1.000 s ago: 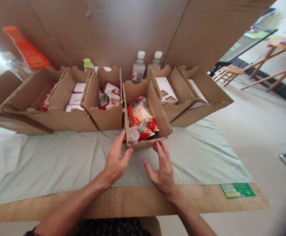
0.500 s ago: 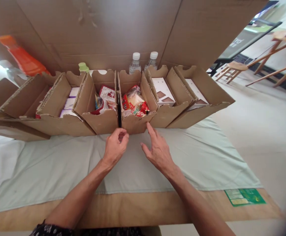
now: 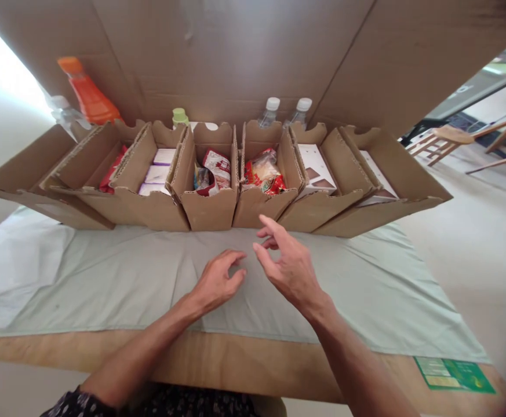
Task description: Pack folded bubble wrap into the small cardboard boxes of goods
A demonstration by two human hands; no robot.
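The cardboard box [image 3: 257, 209] with red snack packets [image 3: 265, 174] stands in the middle of a row of boxes, set back from the front edge of the table [image 3: 235, 356]. The right hand [image 3: 288, 260] is just in front of it, released, fingers loosely bent and thumb apart; its index fingertip overlaps the foot of the box's front wall, and whether it touches cannot be told. The left hand [image 3: 221, 275] is also released, fingers half curled over the pale green cloth [image 3: 148, 278], nearer the table's front edge.

Just left of that box, another box [image 3: 204, 211] holds a maroon-and-white pouch [image 3: 218, 171]. Farther toward the table's left edge come a box with white-and-purple packs [image 3: 157, 174], one with a red packet [image 3: 113, 168], and an end box [image 3: 26, 156]. Toward the right edge, two boxes hold white cartons [image 3: 316, 168].

Behind the row, before a tall cardboard panel [image 3: 235, 58], are two white-capped clear bottles [image 3: 270, 113], a light green cap [image 3: 179, 116] and, toward the left, a tilted orange bottle [image 3: 90, 95] beside a clear bottle [image 3: 68, 116].

A green card [image 3: 452, 375] lies at the table's front right corner; a white plastic sheet [image 3: 13, 272] covers the cloth's left side. A wooden stool [image 3: 452, 134] stands beyond the right edge.
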